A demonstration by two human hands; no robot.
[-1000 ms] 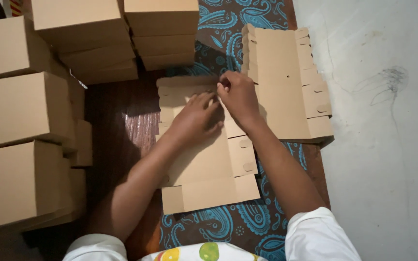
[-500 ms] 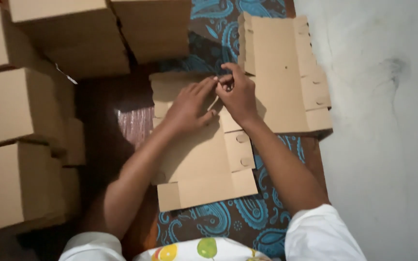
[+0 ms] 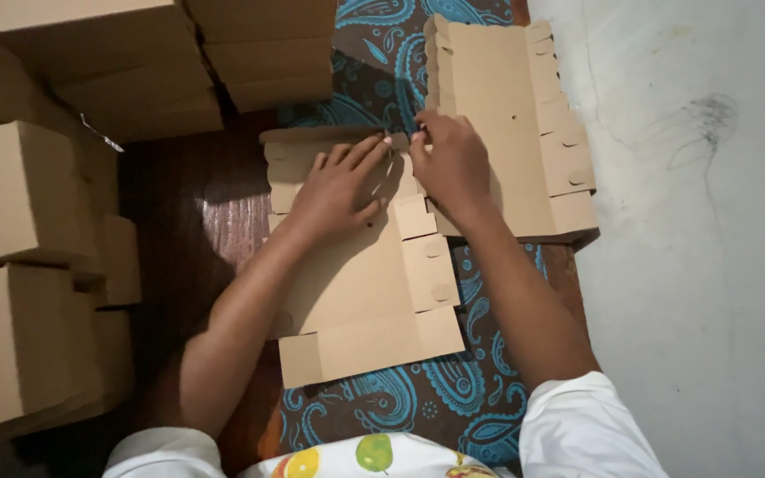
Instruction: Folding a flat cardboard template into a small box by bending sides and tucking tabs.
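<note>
Patterned mat | left hand spread flat on cardboard blank | right hand grip pinching its flap

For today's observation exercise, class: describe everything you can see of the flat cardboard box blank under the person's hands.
The flat cardboard box blank is plain brown card, unfolded, lying flat on a blue paisley mat and partly on the dark wooden floor. It has die-cut flaps with rounded tabs and slots along its right side and a long flap at the near edge. The left hand presses flat on its far part, while the right hand pinches a far flap there. Its right edge meets a stack of similar blanks.
</note>
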